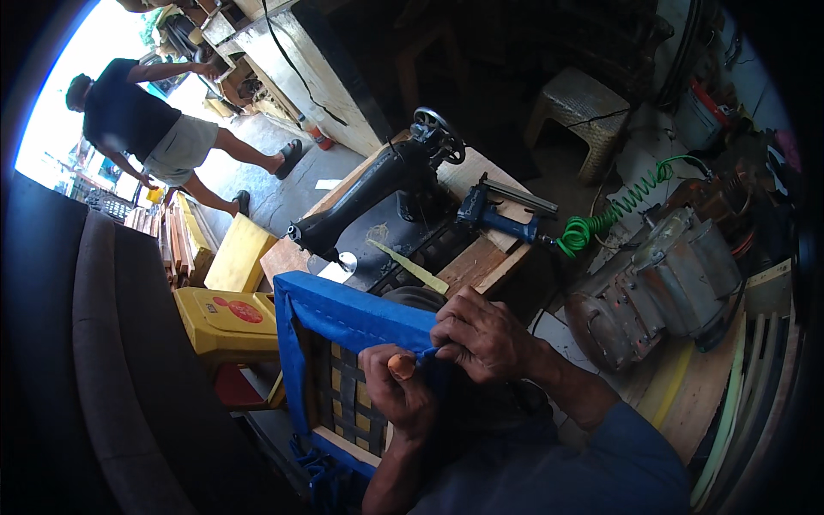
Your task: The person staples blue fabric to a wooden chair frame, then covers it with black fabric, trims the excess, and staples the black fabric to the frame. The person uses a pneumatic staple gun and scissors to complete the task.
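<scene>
Nearest, the left hand (396, 388) clenches an orange-handled tool (402, 366) against blue fabric (360, 313) stretched over a wooden frame (343, 439); the right hand (481, 333) pinches the cloth's edge beside it. Beyond stands a black sewing machine (378, 193), then a walking person (150, 129).

Head view, down, close over workbench (481, 257)

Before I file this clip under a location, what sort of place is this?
Probably an upholstery or furniture workshop. A black sewing machine stands on a wooden bench, a blue pneumatic stapler lies beside it, and both hands work blue fabric over a webbed wooden frame.
</scene>
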The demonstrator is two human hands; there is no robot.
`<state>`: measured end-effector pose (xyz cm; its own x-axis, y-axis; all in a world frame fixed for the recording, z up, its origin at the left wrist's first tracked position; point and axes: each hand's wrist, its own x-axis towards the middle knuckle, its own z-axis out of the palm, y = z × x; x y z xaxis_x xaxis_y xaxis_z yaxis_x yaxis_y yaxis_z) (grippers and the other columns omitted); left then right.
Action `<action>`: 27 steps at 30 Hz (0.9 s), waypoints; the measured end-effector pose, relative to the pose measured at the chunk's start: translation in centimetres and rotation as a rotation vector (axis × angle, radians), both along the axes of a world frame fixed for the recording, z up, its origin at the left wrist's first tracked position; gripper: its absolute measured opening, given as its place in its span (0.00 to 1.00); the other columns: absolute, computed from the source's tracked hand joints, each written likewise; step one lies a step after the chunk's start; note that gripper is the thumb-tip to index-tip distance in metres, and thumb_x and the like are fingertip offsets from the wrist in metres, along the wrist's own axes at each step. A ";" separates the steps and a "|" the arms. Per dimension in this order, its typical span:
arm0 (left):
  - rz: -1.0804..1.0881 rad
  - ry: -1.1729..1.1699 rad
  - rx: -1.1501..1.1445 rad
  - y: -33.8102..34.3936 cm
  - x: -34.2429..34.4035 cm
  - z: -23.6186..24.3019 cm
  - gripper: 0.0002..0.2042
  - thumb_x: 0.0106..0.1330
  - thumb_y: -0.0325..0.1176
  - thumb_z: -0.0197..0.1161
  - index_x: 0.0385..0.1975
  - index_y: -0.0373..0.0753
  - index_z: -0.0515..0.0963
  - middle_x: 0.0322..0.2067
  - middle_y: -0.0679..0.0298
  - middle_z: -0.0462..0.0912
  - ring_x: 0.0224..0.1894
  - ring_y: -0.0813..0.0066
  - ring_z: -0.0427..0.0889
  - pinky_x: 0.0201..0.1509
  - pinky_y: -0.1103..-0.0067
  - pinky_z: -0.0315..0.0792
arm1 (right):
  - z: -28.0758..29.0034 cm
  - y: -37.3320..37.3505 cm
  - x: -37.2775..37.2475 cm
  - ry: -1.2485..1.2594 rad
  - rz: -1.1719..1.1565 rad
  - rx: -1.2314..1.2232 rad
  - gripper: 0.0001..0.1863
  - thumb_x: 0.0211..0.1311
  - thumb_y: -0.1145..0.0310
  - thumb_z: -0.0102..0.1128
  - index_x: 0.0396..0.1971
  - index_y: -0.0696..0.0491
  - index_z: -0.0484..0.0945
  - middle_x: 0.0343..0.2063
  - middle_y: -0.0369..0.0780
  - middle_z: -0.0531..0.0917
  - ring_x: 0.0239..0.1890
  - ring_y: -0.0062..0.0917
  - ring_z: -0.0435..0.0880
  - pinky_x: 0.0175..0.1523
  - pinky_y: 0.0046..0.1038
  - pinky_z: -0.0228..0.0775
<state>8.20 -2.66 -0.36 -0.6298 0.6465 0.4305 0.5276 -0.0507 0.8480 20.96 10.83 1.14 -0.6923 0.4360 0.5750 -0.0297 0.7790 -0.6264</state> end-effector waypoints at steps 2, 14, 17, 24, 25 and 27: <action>-0.001 0.135 0.019 -0.8 0.4 0.0 0.10 0.78 0.37 0.60 0.41 0.36 0.75 0.40 0.57 0.76 0.43 0.64 0.76 0.53 0.68 0.71 | 0.4 -0.2 0.1 -0.018 -0.042 0.003 0.12 0.60 0.65 0.76 0.39 0.49 0.81 0.37 0.38 0.80 0.42 0.36 0.83 0.39 0.36 0.80; -0.189 0.485 -0.267 -4.1 1.3 0.1 0.35 0.64 0.43 0.75 0.70 0.40 0.70 0.71 0.40 0.66 0.71 0.42 0.68 0.77 0.48 0.61 | -1.0 -0.8 -1.4 0.006 -0.077 -0.428 0.11 0.59 0.61 0.79 0.41 0.46 0.91 0.30 0.36 0.77 0.35 0.27 0.82 0.39 0.31 0.77; -0.227 0.609 -0.300 -4.4 0.6 -0.4 0.42 0.64 0.45 0.76 0.76 0.41 0.61 0.74 0.40 0.64 0.73 0.43 0.65 0.78 0.50 0.60 | -0.9 -0.5 -2.1 -0.034 0.009 -0.512 0.19 0.60 0.59 0.77 0.51 0.44 0.89 0.32 0.36 0.77 0.37 0.25 0.79 0.43 0.30 0.76; -0.190 0.741 -0.350 -3.6 0.5 -1.6 0.51 0.65 0.44 0.77 0.81 0.40 0.47 0.77 0.40 0.60 0.69 0.47 0.63 0.73 0.58 0.63 | -0.5 2.9 -3.9 -0.291 0.270 -0.969 0.40 0.56 0.56 0.76 0.69 0.50 0.75 0.31 0.32 0.74 0.34 0.21 0.74 0.42 0.29 0.72; -0.180 0.709 -0.358 -3.7 0.5 -1.8 0.51 0.66 0.43 0.77 0.81 0.39 0.47 0.77 0.39 0.61 0.67 0.47 0.64 0.72 0.59 0.63 | -0.5 2.8 -4.2 -0.291 0.265 -0.966 0.39 0.56 0.56 0.75 0.70 0.50 0.75 0.31 0.32 0.74 0.34 0.21 0.74 0.43 0.29 0.72; -0.160 0.696 -0.393 -3.8 0.4 -2.1 0.49 0.67 0.42 0.76 0.80 0.37 0.49 0.76 0.39 0.62 0.66 0.48 0.65 0.72 0.59 0.63 | -0.3 2.7 -4.3 -0.291 0.253 -0.956 0.39 0.57 0.56 0.74 0.70 0.50 0.75 0.30 0.32 0.75 0.33 0.20 0.75 0.44 0.28 0.73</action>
